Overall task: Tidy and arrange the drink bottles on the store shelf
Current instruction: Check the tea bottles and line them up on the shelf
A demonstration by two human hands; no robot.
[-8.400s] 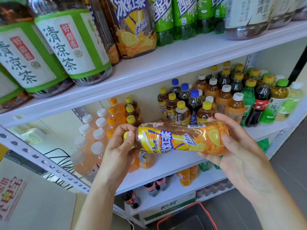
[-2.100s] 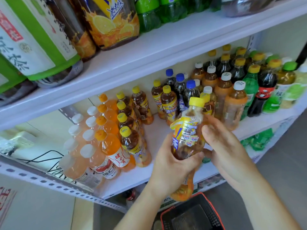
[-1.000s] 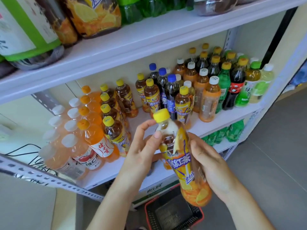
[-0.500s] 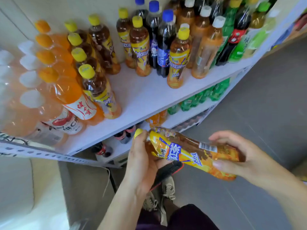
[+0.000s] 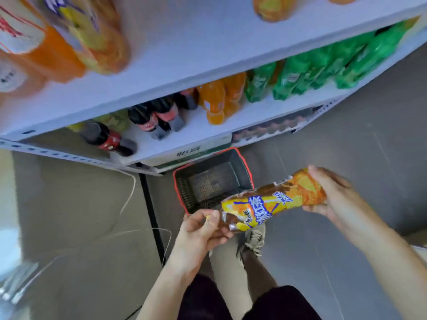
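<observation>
The iced tea bottle (image 5: 265,206), upright near the shelf (image 5: 184,54) a second ago, now lies level at lower centre over the floor basket (image 5: 246,168), left hand (image 5: 201,229) curled round its cap end, right hand (image 5: 332,195) gripping its base; shelving remains outstanding.

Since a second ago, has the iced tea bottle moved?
Yes: the iced tea bottle came down from the upper shelf edge to the floor basket's near corner, turned sideways.
</observation>
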